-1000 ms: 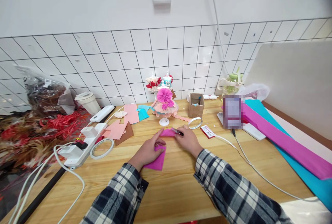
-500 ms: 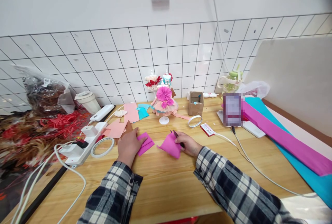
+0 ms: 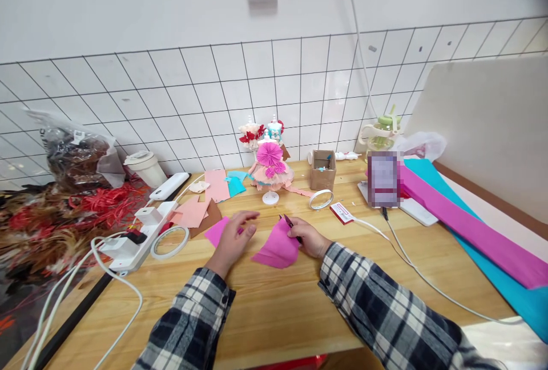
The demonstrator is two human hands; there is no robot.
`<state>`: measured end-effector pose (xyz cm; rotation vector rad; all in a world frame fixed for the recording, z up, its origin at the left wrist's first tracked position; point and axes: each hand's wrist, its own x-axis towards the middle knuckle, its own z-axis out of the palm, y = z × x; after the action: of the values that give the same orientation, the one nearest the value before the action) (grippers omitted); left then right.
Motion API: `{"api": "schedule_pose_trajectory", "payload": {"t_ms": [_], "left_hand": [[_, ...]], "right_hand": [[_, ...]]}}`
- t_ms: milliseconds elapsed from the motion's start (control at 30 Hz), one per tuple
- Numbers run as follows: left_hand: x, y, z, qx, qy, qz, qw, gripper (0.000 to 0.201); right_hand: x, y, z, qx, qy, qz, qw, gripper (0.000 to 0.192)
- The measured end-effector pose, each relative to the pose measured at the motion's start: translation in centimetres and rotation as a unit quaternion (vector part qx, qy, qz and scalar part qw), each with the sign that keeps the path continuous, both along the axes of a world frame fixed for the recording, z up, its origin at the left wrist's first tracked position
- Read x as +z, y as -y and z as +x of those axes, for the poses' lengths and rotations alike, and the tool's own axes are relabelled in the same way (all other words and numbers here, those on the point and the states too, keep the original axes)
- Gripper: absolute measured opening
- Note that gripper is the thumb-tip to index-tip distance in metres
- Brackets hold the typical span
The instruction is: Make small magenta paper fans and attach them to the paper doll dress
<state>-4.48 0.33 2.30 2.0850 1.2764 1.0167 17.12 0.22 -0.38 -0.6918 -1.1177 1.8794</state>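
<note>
**Magenta paper, split in two on the desk**

Magenta paper is in both hands. The right hand [image 3: 309, 237] pinches the larger sheet [image 3: 276, 247] at its 2 o'clock corner; its fingers close on that corner and on a small dark tool [image 3: 290, 222], maybe scissors or a pen, too small to tell. The sheet lies nearly flat on the desk [image 3: 278, 313], its wide edge towards 7 o'clock. The left hand [image 3: 233, 238] rests with loosely spread fingers on the smaller scrap [image 3: 216, 230], which lies at 9 o'clock of the sheet, the two just apart. That hand presses rather than grips; nothing is clamped in it.

Judging from this, the step in hand is sorting a cut piece from its offcut. To do it well, the person wants the tool's tip pointed away from the sheet so that it does not snag or tear the thin paper. The left hand should slide the scrap flat towards 9 o'clock rather than crumple it. The tape roll [image 3: 168, 242] and the pink offcuts [image 3: 191, 213] lie close on that side, so the scrap needs a bare patch of wood. The paper doll [image 3: 270, 168] stands at 12 o'clock, near enough for a lifted elbow or sleeve to knock over. The cable [image 3: 411, 267] runs at 3 o'clock, well clear of the right wrist.
</note>
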Motion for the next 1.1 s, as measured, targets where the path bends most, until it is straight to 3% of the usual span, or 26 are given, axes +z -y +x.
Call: {"api": "schedule_pose_trajectory", "payload": {"t_ms": [100, 167, 433, 667, 800, 967, 1100], "left_hand": [[-0.7, 0.8, 1.6, -0.179, 0.120, -0.171, 0.961, 0.075], [-0.7, 1.3, 2.2, -0.198, 0.149, -0.217, 0.944, 0.073], [-0.6, 2.1, 2.4, -0.180, 0.085, -0.316, 0.928, 0.036], [-0.9, 2.3, 2.5, -0.187, 0.135, -0.363, 0.903, 0.031], [-1.2, 2.2, 2.3, -0.166, 0.213, -0.386, 0.882, 0.033], [-1.2, 1.5, 2.4, -0.082, 0.393, -0.323, 0.857, 0.037], [-1.4, 0.6, 2.1, -0.014, 0.417, -0.251, 0.873, 0.031]], "right_hand": [[0.4, 0.0, 0.1, 0.001, 0.007, 0.022, 1.000, 0.016], [0.6, 0.0, 0.1, -0.011, 0.000, 0.033, 0.999, 0.016], [-0.1, -0.6, 0.1, -0.068, -0.037, -0.004, 0.997, 0.025], [0.1, -1.3, 0.2, -0.151, 0.029, -0.031, 0.988, 0.031], [-0.3, -1.6, 0.0, -0.153, 0.079, -0.035, 0.984, 0.032], [-0.2, -1.5, -0.1, -0.150, 0.118, -0.030, 0.981, 0.033], [0.0, -1.2, -0.2, -0.126, 0.125, -0.008, 0.984, 0.034]]}}
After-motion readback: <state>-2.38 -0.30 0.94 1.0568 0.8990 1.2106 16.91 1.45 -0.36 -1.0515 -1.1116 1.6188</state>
